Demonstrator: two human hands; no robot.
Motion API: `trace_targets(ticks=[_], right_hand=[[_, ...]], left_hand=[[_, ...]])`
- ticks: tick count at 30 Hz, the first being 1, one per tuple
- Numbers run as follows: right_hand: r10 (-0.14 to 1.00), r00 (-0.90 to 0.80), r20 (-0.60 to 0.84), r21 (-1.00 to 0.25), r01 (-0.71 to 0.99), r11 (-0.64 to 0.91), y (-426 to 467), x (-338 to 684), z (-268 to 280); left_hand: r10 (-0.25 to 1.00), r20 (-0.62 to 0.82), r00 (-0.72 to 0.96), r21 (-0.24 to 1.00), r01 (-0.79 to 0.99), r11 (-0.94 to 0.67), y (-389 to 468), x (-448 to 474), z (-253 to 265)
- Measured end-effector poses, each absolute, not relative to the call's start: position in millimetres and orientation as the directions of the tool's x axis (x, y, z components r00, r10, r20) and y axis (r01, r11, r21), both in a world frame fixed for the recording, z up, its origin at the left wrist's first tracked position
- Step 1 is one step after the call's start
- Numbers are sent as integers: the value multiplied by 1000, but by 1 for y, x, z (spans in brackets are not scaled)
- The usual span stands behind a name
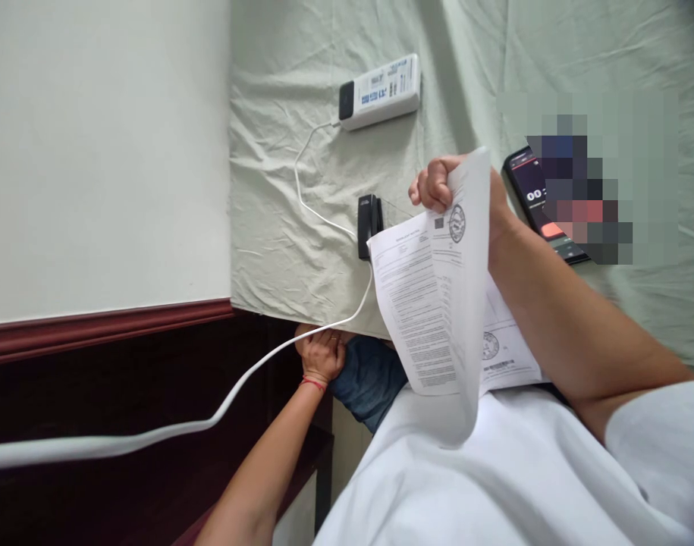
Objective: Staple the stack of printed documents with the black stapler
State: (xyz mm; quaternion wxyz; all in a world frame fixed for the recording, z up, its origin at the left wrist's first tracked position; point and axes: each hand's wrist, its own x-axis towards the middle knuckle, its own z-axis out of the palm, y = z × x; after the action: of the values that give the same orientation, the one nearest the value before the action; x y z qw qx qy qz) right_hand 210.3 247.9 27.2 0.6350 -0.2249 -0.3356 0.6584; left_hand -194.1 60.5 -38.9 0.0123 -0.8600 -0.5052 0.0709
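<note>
My right hand (438, 184) is closed on the upper edge of several printed sheets of paper (412, 303). One page stands up and curls, its edge towards me; round stamps and dense text show on the sheets. The lower part of the papers rests against my white shirt at the table's edge. My left hand (322, 356), with a red string at the wrist, lies over my knee beside the denim, below the tabletop. Its fingers are bent close together, with no object visible in them. Just left of the papers lies a black stapler (368, 227).
A white power bank (381, 91) lies farther back on the pale green cloth (278, 197). Its white cable (255, 371) runs past the stapler and off to the left. A phone (532, 193), partly blurred out, lies beyond my right forearm. A white wall (102, 152) bounds the left.
</note>
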Motion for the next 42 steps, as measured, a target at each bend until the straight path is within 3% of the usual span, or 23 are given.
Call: trace_targets(ticks=[22,34,42], right_hand=[[981,-129,148,-747,-664,25,250,212,22],[994,-90,58,-830,-558,-2,250,209,28],[992,-107,67,-809,-588,-9,250,210,28]], left_hand=[[885,-154,439,-82,887,-454,61,-193,-37],[884,-173,435,-60,891,-450,62,-194,-37],[888,-181,423,-70,895,-441,62,-194,-37]])
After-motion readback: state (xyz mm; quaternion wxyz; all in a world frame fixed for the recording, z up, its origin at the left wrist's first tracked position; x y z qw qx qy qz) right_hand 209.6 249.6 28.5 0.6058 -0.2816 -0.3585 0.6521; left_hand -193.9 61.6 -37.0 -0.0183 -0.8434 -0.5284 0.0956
